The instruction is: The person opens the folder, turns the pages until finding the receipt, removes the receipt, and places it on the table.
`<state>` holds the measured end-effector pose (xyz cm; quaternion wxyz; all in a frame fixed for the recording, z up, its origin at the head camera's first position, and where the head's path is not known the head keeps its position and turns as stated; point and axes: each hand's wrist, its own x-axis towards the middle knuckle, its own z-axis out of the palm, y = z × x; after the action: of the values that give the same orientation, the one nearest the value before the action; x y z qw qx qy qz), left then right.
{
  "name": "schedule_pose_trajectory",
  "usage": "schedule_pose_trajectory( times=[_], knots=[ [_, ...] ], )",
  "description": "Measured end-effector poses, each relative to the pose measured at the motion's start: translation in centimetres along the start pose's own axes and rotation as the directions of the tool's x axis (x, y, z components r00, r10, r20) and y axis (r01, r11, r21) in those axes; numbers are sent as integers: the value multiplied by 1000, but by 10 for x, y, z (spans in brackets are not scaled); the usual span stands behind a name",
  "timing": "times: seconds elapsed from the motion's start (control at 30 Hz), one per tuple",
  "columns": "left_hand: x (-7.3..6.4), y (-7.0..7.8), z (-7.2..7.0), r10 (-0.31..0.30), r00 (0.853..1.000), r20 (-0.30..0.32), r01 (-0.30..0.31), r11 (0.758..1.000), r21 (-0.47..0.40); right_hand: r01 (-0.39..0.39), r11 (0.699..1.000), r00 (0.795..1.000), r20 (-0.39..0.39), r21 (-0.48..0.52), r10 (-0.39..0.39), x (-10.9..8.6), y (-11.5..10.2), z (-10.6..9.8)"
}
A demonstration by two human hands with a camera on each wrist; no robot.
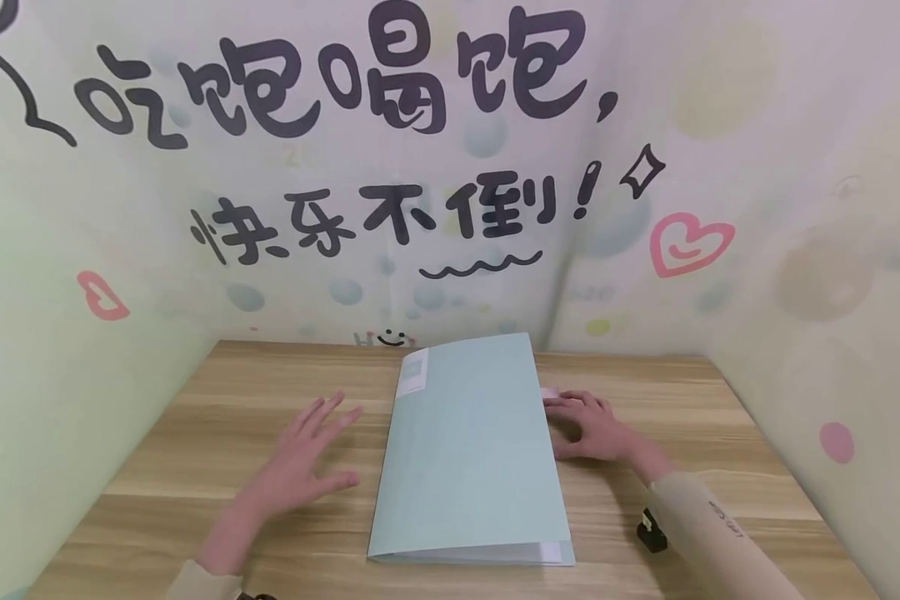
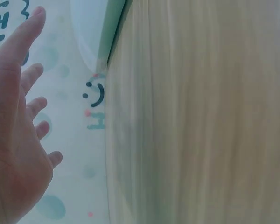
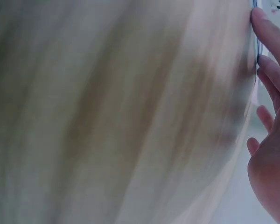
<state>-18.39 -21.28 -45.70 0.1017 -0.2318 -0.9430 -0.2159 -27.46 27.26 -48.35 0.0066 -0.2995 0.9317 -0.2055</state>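
While right hand (image 1: 591,429) touches it, folder (image 1: 468,458) leftward

The pale blue rectangular folder (image 1: 468,454) hides part of the person's right hand (image 1: 592,427) and most of the white contents (image 1: 549,552) inside it; print on its white rectangular label (image 1: 413,373) is too small to read. The right wrist view blurs the brown wood-grain table (image 3: 144,112) and cuts off the hand.

A pale blue folder (image 1: 472,450), cover slightly raised, lies on the table (image 1: 315,533).
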Motion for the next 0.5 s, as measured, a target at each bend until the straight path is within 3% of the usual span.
schedule_pose_trajectory(
  times=[0.3,0.5],
  knots=[
    [-1,18,4,2,1000,9,-2,998,-65,-43,999,999,28,31,42,3,3,2],
    [-1,45,13,42,999,2,-41,989,-141,-63,997,997,55,42,61,3,3,1]
  ],
)
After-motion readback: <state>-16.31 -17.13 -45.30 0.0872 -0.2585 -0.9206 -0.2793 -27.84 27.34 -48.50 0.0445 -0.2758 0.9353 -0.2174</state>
